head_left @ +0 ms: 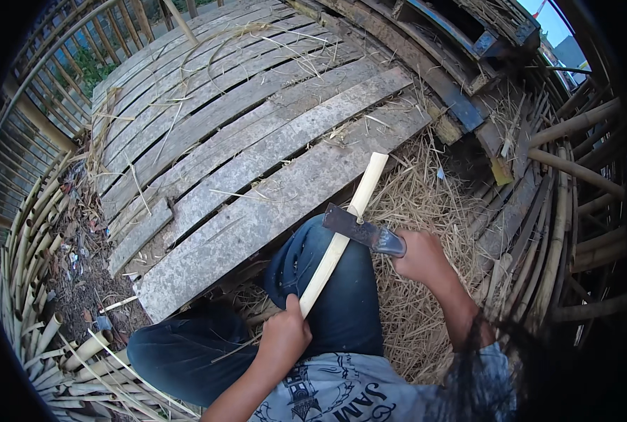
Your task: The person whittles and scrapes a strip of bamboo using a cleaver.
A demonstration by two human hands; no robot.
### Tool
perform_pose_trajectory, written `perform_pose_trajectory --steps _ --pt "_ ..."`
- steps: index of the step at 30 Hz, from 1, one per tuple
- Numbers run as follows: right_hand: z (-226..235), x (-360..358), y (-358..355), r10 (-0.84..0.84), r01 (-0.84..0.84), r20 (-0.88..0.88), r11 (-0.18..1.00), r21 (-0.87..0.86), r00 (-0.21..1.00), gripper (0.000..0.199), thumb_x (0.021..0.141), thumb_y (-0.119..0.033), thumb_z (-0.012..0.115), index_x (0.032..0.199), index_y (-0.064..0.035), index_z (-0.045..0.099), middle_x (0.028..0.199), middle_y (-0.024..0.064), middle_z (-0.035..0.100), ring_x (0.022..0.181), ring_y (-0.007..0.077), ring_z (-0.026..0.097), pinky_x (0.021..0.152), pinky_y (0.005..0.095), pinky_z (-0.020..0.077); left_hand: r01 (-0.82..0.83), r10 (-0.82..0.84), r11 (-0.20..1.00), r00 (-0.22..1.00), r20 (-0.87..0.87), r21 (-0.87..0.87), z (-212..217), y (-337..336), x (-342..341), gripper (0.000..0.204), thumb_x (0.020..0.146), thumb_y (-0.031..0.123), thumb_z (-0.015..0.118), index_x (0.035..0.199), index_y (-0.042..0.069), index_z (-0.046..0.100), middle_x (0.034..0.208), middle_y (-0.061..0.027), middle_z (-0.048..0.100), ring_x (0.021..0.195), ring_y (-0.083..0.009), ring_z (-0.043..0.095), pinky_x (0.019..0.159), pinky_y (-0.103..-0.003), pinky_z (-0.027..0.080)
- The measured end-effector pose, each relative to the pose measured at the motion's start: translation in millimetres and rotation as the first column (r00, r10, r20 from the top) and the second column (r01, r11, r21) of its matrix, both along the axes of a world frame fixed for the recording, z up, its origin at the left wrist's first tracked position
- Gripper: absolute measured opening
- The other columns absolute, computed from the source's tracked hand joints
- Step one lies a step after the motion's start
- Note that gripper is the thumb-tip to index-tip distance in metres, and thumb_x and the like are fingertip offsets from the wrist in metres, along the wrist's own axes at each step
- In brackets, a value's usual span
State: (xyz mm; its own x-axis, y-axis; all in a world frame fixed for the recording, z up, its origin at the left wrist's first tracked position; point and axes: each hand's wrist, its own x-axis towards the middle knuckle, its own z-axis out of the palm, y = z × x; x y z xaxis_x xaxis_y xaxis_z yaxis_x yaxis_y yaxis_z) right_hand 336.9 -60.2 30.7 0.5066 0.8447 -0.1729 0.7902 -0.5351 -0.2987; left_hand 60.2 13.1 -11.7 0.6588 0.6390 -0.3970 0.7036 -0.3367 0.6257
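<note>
At the far left, a railing of bamboo poles (46, 126) is seen curving along the edge of the platform, and cut bamboo pieces (74, 352) are piled on the dirt at the near left. Further right, weathered wooden planks (257, 162) are laid side by side, running from the near left toward the far right, with loose dry strands scattered over them.

Near the middle, the left hand (283, 337) is closed around the near end of a pale bamboo strip (342, 235). The strip is held slanted, its near end in the fist and its far end pointing away to the right, over the planks. It is rested across a raised knee in dark blue jeans (342, 302).

Just right of the strip's middle, a dark blade (349, 225) is set against the strip, apparently touching its edge. The knife is gripped at its handle by the right hand (420, 257), whose fingers are wrapped tight about it.

Beneath and to the right of the hands, dry straw and shavings (412, 309) are spread over the floor. At the far right, more bamboo poles (574, 183) are stacked and leaned together, and a dark wooden frame (454, 42) is seen beyond the planks.
</note>
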Motion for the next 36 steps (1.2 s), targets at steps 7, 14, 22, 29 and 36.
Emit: perform_pose_trajectory --steps 7,14,22,29,36 --pt "4 4 13 0.059 -0.058 0.18 0.998 -0.012 0.982 0.018 0.064 -0.014 0.063 0.08 -0.005 0.062 0.065 0.0184 0.064 0.063 0.0392 0.064 0.06 0.0441 0.0522 -0.015 0.015 1.0 0.999 0.038 0.024 -2 4 -3 0.027 0.077 0.005 0.062 0.098 -0.002 0.045 0.069 -0.0284 0.061 0.067 -0.0472 0.062 0.064 -0.056 0.05" --pt "0 0 11 -0.011 0.011 0.013 1.0 0.014 1.0 0.012 0.067 -0.014 0.06 0.074 -0.0046 0.061 0.065 0.0206 0.063 0.065 0.041 0.063 0.064 0.0481 0.0507 -0.008 0.008 1.0 1.0 0.023 -0.011 -5 -2 -3 0.028 0.078 0.005 0.062 0.099 -0.002 0.044 0.068 -0.0279 0.061 0.066 -0.0474 0.062 0.063 -0.056 0.05" --pt "-3 -6 15 -0.074 0.07 0.058 0.996 0.062 0.996 0.01 0.069 -0.013 0.06 0.073 -0.0036 0.06 0.067 0.0216 0.062 0.069 0.0422 0.063 0.065 0.0486 0.0502 -0.034 0.034 0.999 0.994 0.101 -0.007 -10 -2 5 0.031 0.078 0.005 0.062 0.102 -0.003 0.045 0.068 -0.028 0.061 0.065 -0.0472 0.062 0.061 -0.055 0.051" --pt "-3 9 23 -0.083 0.078 0.083 0.995 0.058 0.993 0.011 0.07 -0.017 0.062 0.074 -0.0058 0.061 0.066 0.0196 0.064 0.066 0.0416 0.064 0.067 0.0503 0.0514 0.009 -0.011 1.0 0.994 0.109 0.027 -8 -6 -4 0.028 0.078 0.003 0.059 0.099 -0.006 0.042 0.061 -0.0253 0.06 0.057 -0.0438 0.062 0.054 -0.052 0.052" --pt "-22 3 6 0.154 -0.155 0.025 0.988 0.021 0.988 0.011 0.07 -0.018 0.061 0.075 -0.0083 0.061 0.063 0.0176 0.062 0.061 0.0394 0.063 0.06 0.0465 0.0518 -0.006 0.006 0.999 1.0 0.005 -0.044 -15 -8 -13 0.032 0.078 0.008 0.062 0.103 -0.002 0.046 0.068 -0.0266 0.062 0.066 -0.046 0.063 0.063 -0.056 0.05"
